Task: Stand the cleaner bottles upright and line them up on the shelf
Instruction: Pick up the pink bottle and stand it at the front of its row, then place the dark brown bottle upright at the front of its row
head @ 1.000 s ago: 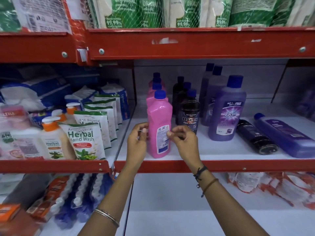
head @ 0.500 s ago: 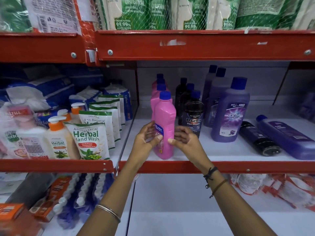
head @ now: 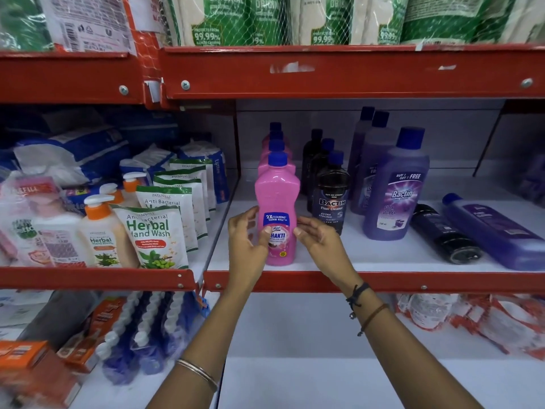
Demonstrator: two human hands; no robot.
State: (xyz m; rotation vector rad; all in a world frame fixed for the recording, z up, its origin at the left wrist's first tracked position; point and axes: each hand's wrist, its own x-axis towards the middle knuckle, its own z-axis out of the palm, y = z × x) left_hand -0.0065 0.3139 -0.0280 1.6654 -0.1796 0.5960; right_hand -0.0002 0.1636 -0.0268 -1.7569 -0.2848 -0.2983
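A pink cleaner bottle [head: 277,199] with a blue cap stands upright at the front of the white shelf [head: 368,255], label facing me, heading a row of pink bottles. My left hand [head: 247,240] touches its left side with thumb on the label. My right hand [head: 318,240] holds its right side with fingertips. To the right stand a row of black Bactin bottles [head: 331,196] and a row of purple Bactin bottles [head: 395,190]. A black bottle [head: 445,234] and a purple bottle [head: 492,228] lie on their sides at the right.
The red shelf lip [head: 413,280] runs along the front, with a red beam [head: 339,72] overhead. Herbal hand wash pouches [head: 153,231] and pump bottles [head: 100,228] fill the left bay. Packets lie on the lower shelf [head: 472,317].
The pink bottle has been turned so its front label faces me. Both hands stayed at its sides, shifting slightly lower.
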